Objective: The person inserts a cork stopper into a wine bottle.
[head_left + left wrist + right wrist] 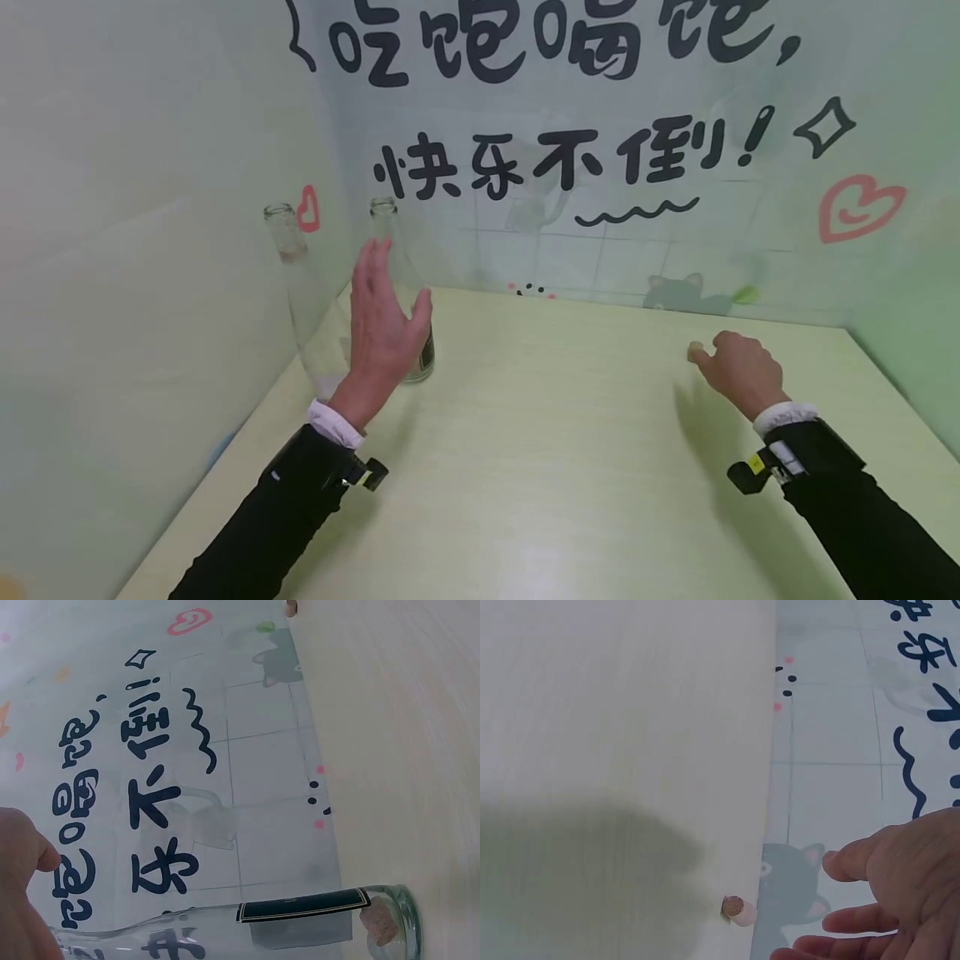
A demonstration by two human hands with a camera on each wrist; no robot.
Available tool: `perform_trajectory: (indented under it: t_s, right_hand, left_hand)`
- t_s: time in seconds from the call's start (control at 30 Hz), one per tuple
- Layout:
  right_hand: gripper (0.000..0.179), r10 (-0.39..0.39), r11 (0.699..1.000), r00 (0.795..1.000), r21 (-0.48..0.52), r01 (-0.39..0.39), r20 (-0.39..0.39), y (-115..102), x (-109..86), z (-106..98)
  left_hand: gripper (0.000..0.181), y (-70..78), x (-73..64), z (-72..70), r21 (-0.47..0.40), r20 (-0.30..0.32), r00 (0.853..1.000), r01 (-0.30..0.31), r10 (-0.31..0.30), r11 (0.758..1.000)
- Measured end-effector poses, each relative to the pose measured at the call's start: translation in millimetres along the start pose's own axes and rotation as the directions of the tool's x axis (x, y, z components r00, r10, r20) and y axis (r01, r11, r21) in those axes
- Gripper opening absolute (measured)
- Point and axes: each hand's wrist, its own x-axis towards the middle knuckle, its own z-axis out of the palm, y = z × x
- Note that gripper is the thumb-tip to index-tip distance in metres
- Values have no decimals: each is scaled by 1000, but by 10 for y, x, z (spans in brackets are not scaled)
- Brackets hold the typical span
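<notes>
Two clear glass bottles stand at the left of the table. My left hand (pixel 382 329), fingers straight and pointing up, covers part of the dark-labelled bottle (pixel 427 354); whether it touches the glass I cannot tell. In the left wrist view a brownish lump like a cork (pixel 379 921) lies inside that bottle's base. The other bottle (pixel 288 262) stands further left, its lower part partly behind my wrist. At the right, my right hand (pixel 742 371) hovers near a small cork (pixel 738 910) standing by the table's back edge. Its fingers are spread and apart from the cork.
A pale wooden table (pixel 540 467) extends between both hands. Behind it rises a back wall (pixel 480 258) with dark lettering and drawings, and a plain wall (pixel 135 250) closes the left side. Another pale wall (pixel 915 333) stands at the right edge.
</notes>
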Motion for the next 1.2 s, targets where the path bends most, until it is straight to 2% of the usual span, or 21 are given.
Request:
perform_trajectory:
  t_s: [0.23,0.37,0.53,0.73,0.97,1.2]
  right_hand:
    - [43,32,999,999,28,-32,-13,109,262,8]
    - [45,55,997,998,52,-57,37,103,402,50]
    - [44,104,993,988,47,-110,115,183,606,200]
    - [46,106,994,981,-10,-106,161,361,805,452]
    - [41,133,991,975,-9,-133,179,421,818,524]
    - [31,91,995,984,15,-95,155,402,866,616]
  left_hand:
    - [72,-8,18,29,-6,-13,999,31,-31,1000]
    - [74,-49,49,1,-3,-22,998,59,-59,998]
    - [75,-100,112,23,-23,-34,996,82,-83,996]
    - [78,-157,154,80,-35,-40,990,136,-137,990]
    - [80,-150,233,167,-88,0,972,234,-235,968]
    - [82,-207,282,179,-134,45,934,357,-354,924]
